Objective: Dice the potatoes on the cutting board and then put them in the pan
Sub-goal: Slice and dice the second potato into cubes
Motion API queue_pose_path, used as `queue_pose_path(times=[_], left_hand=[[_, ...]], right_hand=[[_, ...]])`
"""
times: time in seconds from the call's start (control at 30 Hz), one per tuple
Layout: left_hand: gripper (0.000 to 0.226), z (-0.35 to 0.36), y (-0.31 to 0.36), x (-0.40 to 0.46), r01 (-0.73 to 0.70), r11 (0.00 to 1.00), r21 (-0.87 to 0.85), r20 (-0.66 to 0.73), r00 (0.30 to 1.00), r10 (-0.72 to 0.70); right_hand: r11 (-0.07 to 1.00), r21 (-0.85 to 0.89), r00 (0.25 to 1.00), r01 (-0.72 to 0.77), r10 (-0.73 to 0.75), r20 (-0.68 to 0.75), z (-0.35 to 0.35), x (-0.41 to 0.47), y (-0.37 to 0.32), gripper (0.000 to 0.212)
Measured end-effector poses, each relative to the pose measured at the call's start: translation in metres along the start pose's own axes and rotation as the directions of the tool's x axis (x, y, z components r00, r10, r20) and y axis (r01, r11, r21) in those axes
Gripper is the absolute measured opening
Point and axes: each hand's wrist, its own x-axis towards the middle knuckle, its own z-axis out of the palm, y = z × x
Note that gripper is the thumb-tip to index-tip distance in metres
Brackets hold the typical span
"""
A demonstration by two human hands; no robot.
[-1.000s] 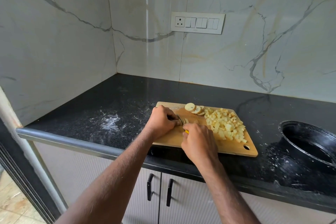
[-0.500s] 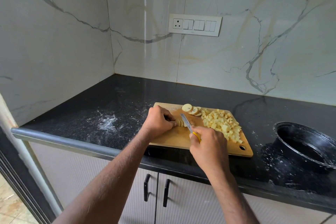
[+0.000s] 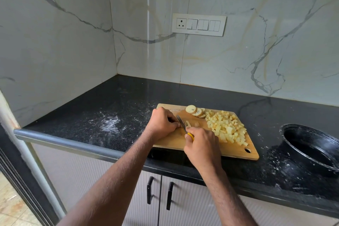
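I see the black surface [image 3: 128,101] carrying the pan [image 3: 310,150] at its right edge and the cutting board [image 3: 236,150] near its front edge. Diced potato [image 3: 226,127] and slices [image 3: 195,111] lie on the board. My right hand [image 3: 202,147] grips the knife [image 3: 181,122]; my left hand [image 3: 162,123] pins a potato piece [image 3: 188,124].

Both arms reach forward — left hand [image 3: 162,122] and right hand [image 3: 201,146] fingers curled.

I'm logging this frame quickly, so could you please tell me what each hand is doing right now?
Left hand: fingers curled, holding the potato piece down on the cutting board.
Right hand: gripping the knife by its yellow handle.
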Motion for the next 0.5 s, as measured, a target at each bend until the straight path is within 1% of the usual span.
queue_pose_path(times=[0.5], left_hand=[[0.006, 0.003, -0.005, 0.003, 0.003, 1.000, -0.026, 0.016, 1.000, -0.003]], right_hand=[[0.998, -0.070, 0.992, 0.003, 0.006, 0.123, 0.005, 0.020, -0.006, 0.027]])
